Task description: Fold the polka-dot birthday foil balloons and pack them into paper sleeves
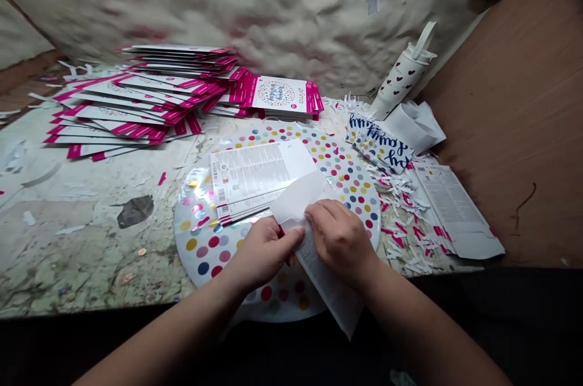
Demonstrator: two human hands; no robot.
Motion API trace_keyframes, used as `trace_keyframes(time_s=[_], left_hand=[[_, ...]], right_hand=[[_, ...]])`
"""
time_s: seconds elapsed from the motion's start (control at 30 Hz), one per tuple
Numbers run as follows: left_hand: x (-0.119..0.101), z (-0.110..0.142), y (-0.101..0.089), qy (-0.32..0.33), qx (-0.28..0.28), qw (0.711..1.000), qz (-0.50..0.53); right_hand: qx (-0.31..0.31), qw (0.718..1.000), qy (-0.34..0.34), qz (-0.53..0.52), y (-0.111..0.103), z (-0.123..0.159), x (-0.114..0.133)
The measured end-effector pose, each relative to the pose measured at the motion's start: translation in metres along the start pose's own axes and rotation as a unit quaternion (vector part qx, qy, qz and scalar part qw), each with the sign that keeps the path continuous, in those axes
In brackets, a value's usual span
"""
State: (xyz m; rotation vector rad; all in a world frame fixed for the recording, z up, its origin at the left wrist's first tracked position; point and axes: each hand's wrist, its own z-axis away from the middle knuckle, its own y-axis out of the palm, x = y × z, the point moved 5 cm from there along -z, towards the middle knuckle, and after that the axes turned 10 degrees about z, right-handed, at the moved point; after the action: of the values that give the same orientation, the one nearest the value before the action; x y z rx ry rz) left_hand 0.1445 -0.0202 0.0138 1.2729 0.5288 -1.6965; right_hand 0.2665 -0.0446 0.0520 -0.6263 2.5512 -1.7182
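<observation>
A printed cardboard envelope (pixel 325 277) with a plain white flap is tilted between my hands, over the front of the table. My left hand (pixel 264 249) grips its left edge, thumb on top near the flap fold. The curled fingers of my right hand (pixel 339 237) pinch the envelope where the flap meets the printed side; their tips are partly hidden. Just behind lies a small stack of similar envelopes (pixel 255 173), printed side up. Beneath everything is a round, flat foil balloon (pixel 204 252) with multicoloured dots.
Pink-and-white packets (pixel 150 98) are heaped at the back left, beside a neater stack (pixel 280 94). At right stand a heart-patterned bottle (pixel 403 79), folded lettered foil (pixel 382 143), paper scraps (pixel 405 222) and more flat envelopes (pixel 455 210) against a brown panel (pixel 523 131).
</observation>
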Motion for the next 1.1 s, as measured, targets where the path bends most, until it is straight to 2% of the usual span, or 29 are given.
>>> trace_keyframes(time_s=[0.13,0.27,0.33,0.4,0.47,0.53,0.57,0.6,0.63,0.7,0.73,0.8,0.83,0.87,0.93,0.97,1.03,1.1], left_hand=[[0.004,0.000,-0.001,-0.017,0.005,1.000,-0.010],[0.005,-0.001,0.001,-0.010,0.003,1.000,-0.016],[0.006,-0.001,0.000,-0.018,0.002,1.000,-0.009],[0.007,-0.001,-0.003,-0.031,-0.001,0.999,-0.009],[0.007,-0.001,-0.010,-0.038,-0.009,0.999,-0.008],[0.007,-0.002,-0.017,-0.036,-0.028,0.999,0.003],[0.007,-0.002,-0.018,-0.033,-0.038,0.999,0.009],[0.007,-0.001,-0.017,-0.028,-0.044,0.999,0.011],[0.006,-0.001,-0.014,-0.021,-0.045,0.999,0.009],[0.003,0.001,-0.002,0.001,-0.014,1.000,-0.013],[-0.002,0.003,0.005,0.024,0.013,0.999,-0.035],[-0.020,0.007,0.010,0.134,0.033,0.986,-0.098],[-0.033,0.010,0.006,0.223,0.010,0.965,-0.138],[-0.048,0.015,-0.002,0.322,-0.033,0.928,-0.182],[-0.071,0.027,-0.019,0.491,-0.113,0.818,-0.279],[-0.076,0.031,-0.025,0.540,-0.115,0.764,-0.334],[-0.069,0.032,-0.028,0.567,-0.047,0.691,-0.447],[-0.045,0.032,-0.026,0.552,0.024,0.645,-0.527]], right_hand=[[0.016,0.999,0.016,-0.047,-0.002,0.001,-0.001],[0.006,0.995,-0.034,0.089,0.003,0.001,0.019],[-0.002,0.991,-0.025,0.133,0.005,-0.001,0.014],[-0.018,0.989,0.022,0.148,-0.002,-0.001,-0.011],[-0.023,0.973,0.121,0.195,-0.017,0.005,-0.052],[-0.007,0.932,0.247,0.264,-0.036,0.017,-0.090],[-0.002,0.917,0.280,0.283,-0.043,0.024,-0.099],[0.008,0.918,0.277,0.285,-0.047,0.029,-0.098],[0.019,0.934,0.238,0.265,-0.046,0.031,-0.088],[0.045,0.975,0.102,0.191,-0.036,0.031,-0.048],[0.051,0.984,0.048,0.163,-0.032,0.031,-0.027],[0.014,0.990,-0.005,0.138,-0.031,0.027,0.001],[-0.020,0.992,-0.023,0.126,-0.035,0.024,0.007],[-0.056,0.992,-0.044,0.109,-0.040,0.022,0.009],[-0.115,0.987,-0.091,0.067,-0.050,0.019,0.002],[-0.135,0.984,-0.108,0.053,-0.052,0.020,-0.005],[-0.146,0.981,-0.120,0.053,-0.046,0.024,-0.015],[-0.119,0.979,-0.150,0.070,-0.028,0.035,-0.015]])
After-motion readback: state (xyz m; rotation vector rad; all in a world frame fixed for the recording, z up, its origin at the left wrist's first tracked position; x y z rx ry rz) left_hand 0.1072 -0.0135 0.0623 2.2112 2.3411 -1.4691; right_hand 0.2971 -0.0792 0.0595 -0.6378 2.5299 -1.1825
